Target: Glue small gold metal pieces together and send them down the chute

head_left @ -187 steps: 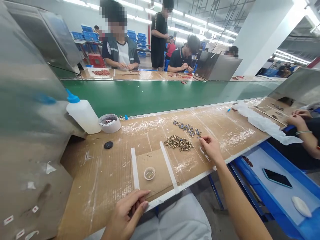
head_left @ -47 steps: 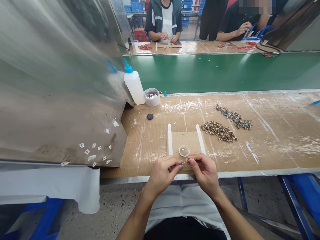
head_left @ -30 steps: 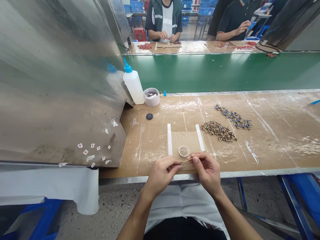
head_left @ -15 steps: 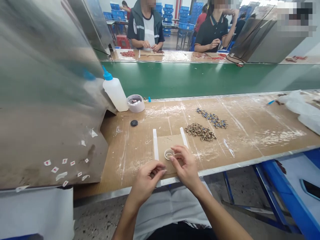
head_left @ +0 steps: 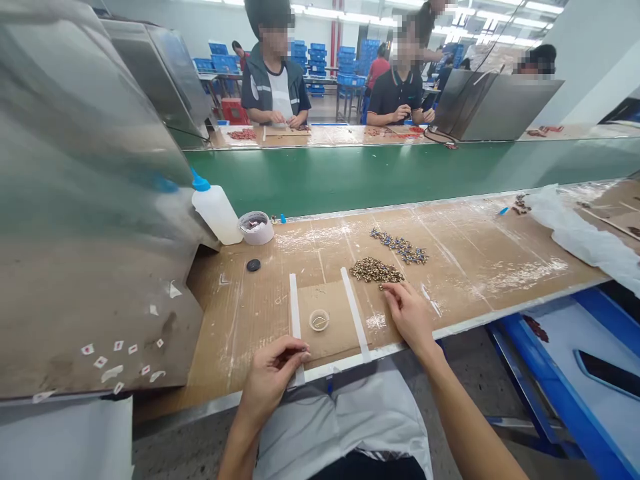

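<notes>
My left hand [head_left: 273,373] hovers by the front table edge, thumb and forefinger pinched on a tiny dark part [head_left: 306,349] too small to name. Out to the right, my right hand [head_left: 410,317] has its thumb and forefinger at a small brass-coloured piece [head_left: 381,287], just in front of a pile of like pieces [head_left: 376,269]. Between the hands, a small round white cup [head_left: 311,324] with a thin pale stick in it rests on a cardboard sheet [head_left: 333,300]. White tape strips [head_left: 354,310] run along the sheet's sides.
Behind the pile lies a group of blue-and-brass pieces [head_left: 400,247]. A white squeeze bottle [head_left: 217,213], a tape roll [head_left: 256,230] and a black disc [head_left: 253,265] stand left. A metal housing [head_left: 100,233] bounds that side. Beyond the green belt [head_left: 325,173], co-workers sit.
My right hand has left the cup and the stick, moving right to the brass-coloured pile. The stick now lies in the cup. My left hand keeps its pinch. The view has tilted up.
</notes>
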Motion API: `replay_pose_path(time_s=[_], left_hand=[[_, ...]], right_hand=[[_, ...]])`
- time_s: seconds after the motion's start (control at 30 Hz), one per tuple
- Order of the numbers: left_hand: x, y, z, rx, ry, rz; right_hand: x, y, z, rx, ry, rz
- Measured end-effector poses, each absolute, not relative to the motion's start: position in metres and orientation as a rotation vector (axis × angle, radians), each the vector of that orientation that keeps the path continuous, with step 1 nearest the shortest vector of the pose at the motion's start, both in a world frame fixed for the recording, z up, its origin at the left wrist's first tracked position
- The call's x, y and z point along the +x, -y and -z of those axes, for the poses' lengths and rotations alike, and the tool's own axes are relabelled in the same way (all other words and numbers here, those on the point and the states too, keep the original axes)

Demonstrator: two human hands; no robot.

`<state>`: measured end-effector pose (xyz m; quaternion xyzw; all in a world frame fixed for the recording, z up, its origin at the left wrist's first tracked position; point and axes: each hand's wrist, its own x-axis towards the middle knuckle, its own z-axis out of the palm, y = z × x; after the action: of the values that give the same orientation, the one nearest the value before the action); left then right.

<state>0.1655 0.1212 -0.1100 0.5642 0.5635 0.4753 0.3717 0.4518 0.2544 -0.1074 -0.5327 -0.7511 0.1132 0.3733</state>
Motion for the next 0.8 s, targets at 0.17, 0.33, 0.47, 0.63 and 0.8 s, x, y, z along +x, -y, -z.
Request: replay_pose_path(time_s=[0.17,0.33,0.47,0.63,0.8], left_hand=[[0.167,-0.119,0.110,1.432,-1.467,-1.252],[0.166,-0.119,0.114,1.412,-1.491,-1.238],[0.165,-0.119,0.114,1.392,-1.512,-1.233],[0.171,-0.118,0.102,1.380,-1.536,-1.250],[0.182,-0.109,0.081,1.376,-1.546,-1.301]], right_hand=[[0.444,-0.255,0.107,-1.378,2.003,-0.227],[0.449,-0.253,0.111,-1.340,1.987,-0.301],[0.456,-0.257,0.114,-1.317,1.960,-0.417],[0.462,-0.258,0.115,-1.299,1.992,-0.441],[0.465,-0.256,0.113,-1.272,1.992,-0.386]])
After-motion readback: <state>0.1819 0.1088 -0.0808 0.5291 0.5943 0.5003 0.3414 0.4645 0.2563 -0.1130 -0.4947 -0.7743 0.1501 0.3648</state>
